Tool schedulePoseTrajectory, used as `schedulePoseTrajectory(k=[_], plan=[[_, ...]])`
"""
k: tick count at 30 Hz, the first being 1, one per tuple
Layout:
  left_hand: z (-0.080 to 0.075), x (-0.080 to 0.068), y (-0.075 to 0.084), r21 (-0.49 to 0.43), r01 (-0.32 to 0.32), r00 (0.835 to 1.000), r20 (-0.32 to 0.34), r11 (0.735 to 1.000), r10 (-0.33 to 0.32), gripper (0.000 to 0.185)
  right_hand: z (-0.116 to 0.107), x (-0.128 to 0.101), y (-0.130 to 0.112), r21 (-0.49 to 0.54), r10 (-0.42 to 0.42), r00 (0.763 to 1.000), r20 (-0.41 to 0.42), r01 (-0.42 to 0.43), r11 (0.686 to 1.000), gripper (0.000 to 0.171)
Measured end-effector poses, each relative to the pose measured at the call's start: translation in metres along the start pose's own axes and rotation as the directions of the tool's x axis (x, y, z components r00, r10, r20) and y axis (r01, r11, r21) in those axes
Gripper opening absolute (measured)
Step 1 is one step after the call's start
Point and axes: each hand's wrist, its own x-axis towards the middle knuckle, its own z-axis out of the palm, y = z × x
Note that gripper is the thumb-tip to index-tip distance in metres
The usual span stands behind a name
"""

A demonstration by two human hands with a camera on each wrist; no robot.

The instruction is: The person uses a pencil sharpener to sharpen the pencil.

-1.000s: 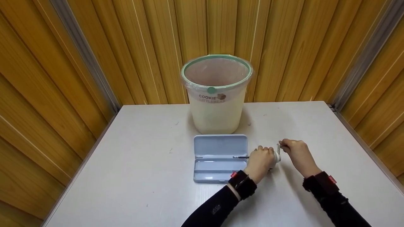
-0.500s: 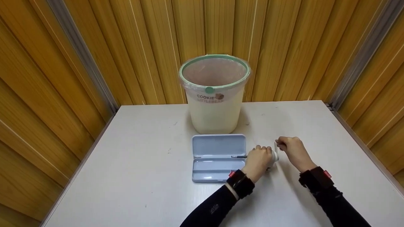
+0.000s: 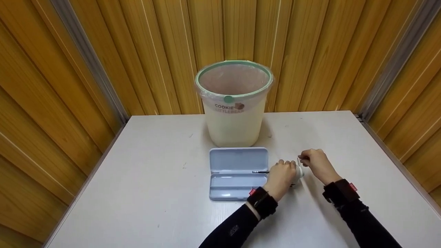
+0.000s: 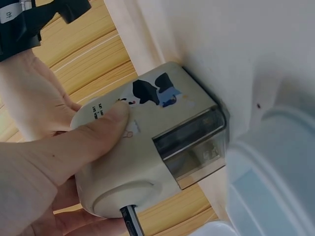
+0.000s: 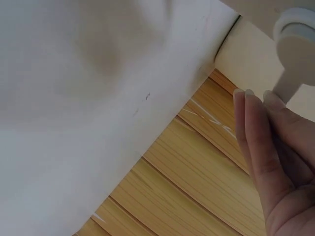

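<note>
My left hand [image 3: 281, 176] grips a cream pencil sharpener [image 4: 110, 162] on the table, its thumb pressed on the printed top in the left wrist view. A dark pencil [image 4: 132, 221] sticks out of the sharpener's hole, its outer end lying over the pencil case [image 3: 240, 160] in the head view. On the sharpener's right side, my right hand [image 3: 317, 165] pinches the crank handle [image 5: 288, 83] between thumb and fingertips. The clear shavings drawer [image 4: 192, 147] faces the left wrist camera. In the head view the left hand hides most of the sharpener.
The light blue pencil case lies with its lid up, left of the sharpener. Behind it stands a cream bin [image 3: 234, 124] with a green rim and plastic liner. Wood-patterned panels [image 3: 165, 55] close off the white table's [image 3: 144, 179] back and sides.
My right hand and the crank handle have shifted a little to the left, the handle tilting differently. The left hand keeps its hold on the sharpener, and the pencil stays in the hole.
</note>
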Motion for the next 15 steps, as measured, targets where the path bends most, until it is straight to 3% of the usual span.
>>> schedulePoseTrajectory(k=[8,15], plan=[[-0.002,-0.001,0.0,0.017,0.011,1.0,0.008,1.0,-0.011,0.018,0.004,0.004,0.003,0.025,0.032,0.997,0.065,-0.034,0.999,0.007],[-0.001,-0.002,0.001,0.018,0.018,0.999,-0.029,1.0,-0.017,0.019,0.016,0.001,0.013,-0.019,-0.022,0.99,0.14,0.025,1.0,0.007]])
